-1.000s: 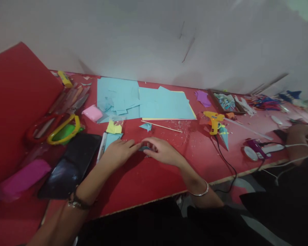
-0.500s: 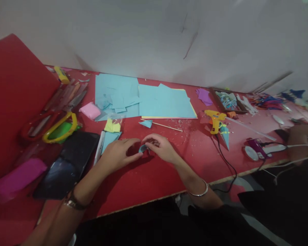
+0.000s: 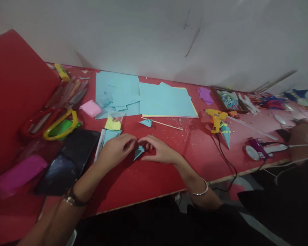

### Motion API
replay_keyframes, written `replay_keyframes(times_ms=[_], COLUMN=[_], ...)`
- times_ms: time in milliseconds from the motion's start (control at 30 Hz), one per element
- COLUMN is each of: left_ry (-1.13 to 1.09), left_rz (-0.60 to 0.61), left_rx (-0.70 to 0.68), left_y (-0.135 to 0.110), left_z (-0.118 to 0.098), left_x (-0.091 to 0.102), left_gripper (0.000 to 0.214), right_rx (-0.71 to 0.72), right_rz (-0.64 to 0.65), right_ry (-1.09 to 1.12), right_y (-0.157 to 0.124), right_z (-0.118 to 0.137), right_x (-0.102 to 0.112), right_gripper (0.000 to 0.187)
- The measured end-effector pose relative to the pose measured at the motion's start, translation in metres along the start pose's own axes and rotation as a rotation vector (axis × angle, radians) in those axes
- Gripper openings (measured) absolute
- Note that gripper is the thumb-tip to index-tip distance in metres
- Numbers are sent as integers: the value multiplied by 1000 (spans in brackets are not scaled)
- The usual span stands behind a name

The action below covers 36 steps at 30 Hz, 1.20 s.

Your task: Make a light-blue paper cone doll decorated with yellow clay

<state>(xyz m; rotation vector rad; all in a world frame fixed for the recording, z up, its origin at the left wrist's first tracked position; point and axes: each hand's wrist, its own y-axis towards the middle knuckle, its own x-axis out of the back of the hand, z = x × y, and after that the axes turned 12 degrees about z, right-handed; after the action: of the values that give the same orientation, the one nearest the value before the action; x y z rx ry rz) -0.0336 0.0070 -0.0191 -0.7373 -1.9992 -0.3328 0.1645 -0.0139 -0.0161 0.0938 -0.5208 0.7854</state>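
A small folded piece of light blue paper (image 3: 139, 152) is on the red table between my hands, its pointed end toward the front left. My left hand (image 3: 118, 147) is just left of it, thumb and forefinger brought together; whatever may be between them is too small to make out. My right hand (image 3: 161, 150) curves around the paper's right side, thumb and fingers apart, fingertips close to its upper edge. Whether they touch it I cannot tell. Behind the hands lies a thin wooden stick (image 3: 166, 125) with a blue paper cone (image 3: 146, 122) at its left end.
Blue paper sheets (image 3: 166, 100) lie at the back. On the left are a black tablet-like slab (image 3: 66, 164), yellow-handled scissors (image 3: 60, 126), a pink packet (image 3: 90, 108) and a marker (image 3: 100, 144). A yellow glue gun (image 3: 215, 120) with a cord stands right. A person's arm (image 3: 301, 141) rests far right.
The blue paper, a curled ring between both hands' fingers before, now shows as a pointed folded piece lower between them. The left thumb has drawn in toward its forefinger; the right thumb has spread away.
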Motion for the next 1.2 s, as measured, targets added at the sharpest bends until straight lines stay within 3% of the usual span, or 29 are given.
replay_keyframes(times_ms=[200, 400, 567, 767, 1033, 1200], left_ry=[-171, -350, -361, -413, -386, -373], left_rz=[144, 163, 154, 142, 165, 160], left_rx=[-94, -130, -133, -125, -108, -120], left_y=[2, 3, 3, 2, 3, 3], left_z=[-1, -1, 0, -1, -2, 0], left_x=[1, 2, 1, 0, 0, -1], left_gripper=[25, 22, 20, 22, 16, 14], right_rx=[-33, 74, 130, 76, 88, 149], right_rz=[-132, -192, -238, -274, -182, -211], right_ry=[30, -59, -44, 33, -167, -230], right_y=[4, 3, 3, 3, 4, 4], right_z=[-3, 2, 1, -1, -3, -6], right_x=[-9, -6, -4, -4, -5, -5], right_gripper=[25, 4, 5, 6, 4, 10])
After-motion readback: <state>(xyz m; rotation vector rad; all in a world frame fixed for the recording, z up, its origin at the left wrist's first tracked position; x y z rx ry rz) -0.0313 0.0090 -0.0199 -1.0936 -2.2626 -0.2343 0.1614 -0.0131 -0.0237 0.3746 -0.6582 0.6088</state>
